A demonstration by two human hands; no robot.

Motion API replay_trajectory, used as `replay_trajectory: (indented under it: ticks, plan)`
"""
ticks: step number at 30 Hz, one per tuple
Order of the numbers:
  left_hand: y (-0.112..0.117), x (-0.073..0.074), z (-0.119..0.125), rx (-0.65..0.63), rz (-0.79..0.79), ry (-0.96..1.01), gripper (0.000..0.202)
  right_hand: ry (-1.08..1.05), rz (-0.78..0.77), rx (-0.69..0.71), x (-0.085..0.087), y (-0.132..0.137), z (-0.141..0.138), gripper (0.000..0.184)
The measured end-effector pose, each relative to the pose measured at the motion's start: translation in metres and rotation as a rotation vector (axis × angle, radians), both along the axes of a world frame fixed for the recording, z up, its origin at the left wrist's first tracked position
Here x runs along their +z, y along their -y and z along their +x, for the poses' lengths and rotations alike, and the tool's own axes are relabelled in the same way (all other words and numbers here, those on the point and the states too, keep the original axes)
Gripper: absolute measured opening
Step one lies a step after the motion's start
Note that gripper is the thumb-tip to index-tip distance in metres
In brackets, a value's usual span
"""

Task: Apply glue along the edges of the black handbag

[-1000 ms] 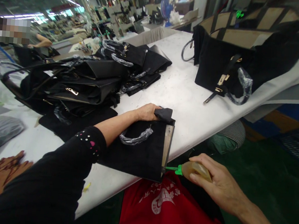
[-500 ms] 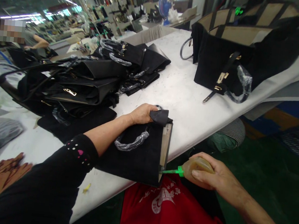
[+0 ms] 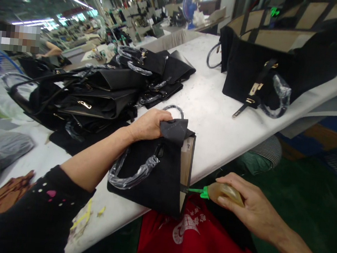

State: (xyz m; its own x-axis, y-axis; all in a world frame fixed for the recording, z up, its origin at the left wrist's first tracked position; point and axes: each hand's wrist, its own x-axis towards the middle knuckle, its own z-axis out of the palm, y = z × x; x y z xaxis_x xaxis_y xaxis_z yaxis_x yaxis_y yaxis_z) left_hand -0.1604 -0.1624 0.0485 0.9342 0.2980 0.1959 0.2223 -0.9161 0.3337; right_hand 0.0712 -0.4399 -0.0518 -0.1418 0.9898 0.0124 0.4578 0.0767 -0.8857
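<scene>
Black suede bag [image 3: 152, 176] lies beneath the left hand [image 3: 146, 124], fingers pinching its flap [image 3: 174, 129], while right hand [image 3: 247, 206] fingers clench the squeeze bottle [image 3: 224, 191], nozzle [image 3: 195, 190] ahead touching the pale edge [image 3: 187, 159]: a gentle, even squeeze looks best.

Behind the edge of the black bag [image 3: 158, 176] the nozzle tip of the squeeze bottle [image 3: 223, 189] is hidden; the right hand [image 3: 252, 212] covers most of that bottle; fingertips of the left hand [image 3: 147, 125] vanish under the folded flap [image 3: 174, 130]; the upright bags [image 3: 250, 66] run off the top edge.
</scene>
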Motion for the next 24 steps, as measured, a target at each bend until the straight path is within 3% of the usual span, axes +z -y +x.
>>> replay_trajectory:
  ticks: [6,9,13,18,24]
  plan:
    - [0.016,0.061,0.000,-0.012,0.046,-0.027,0.022,0.132,0.206,-0.056,-0.003,-0.014,0.003,0.022]
    - [0.029,0.077,0.000,0.014,0.083,-0.002,0.016,0.201,0.326,-0.146,-0.006,-0.027,0.008,0.023]
    - [0.046,0.066,-0.005,0.093,0.097,0.048,0.020,0.270,0.386,-0.234,-0.011,-0.037,0.016,0.023]
    - [0.059,0.042,-0.013,0.154,0.057,0.040,0.018,0.228,0.298,-0.265,-0.013,-0.038,0.021,0.022]
    - [0.058,0.042,-0.014,0.170,0.042,0.013,0.015,0.260,0.332,-0.233,-0.020,-0.042,0.023,0.020]
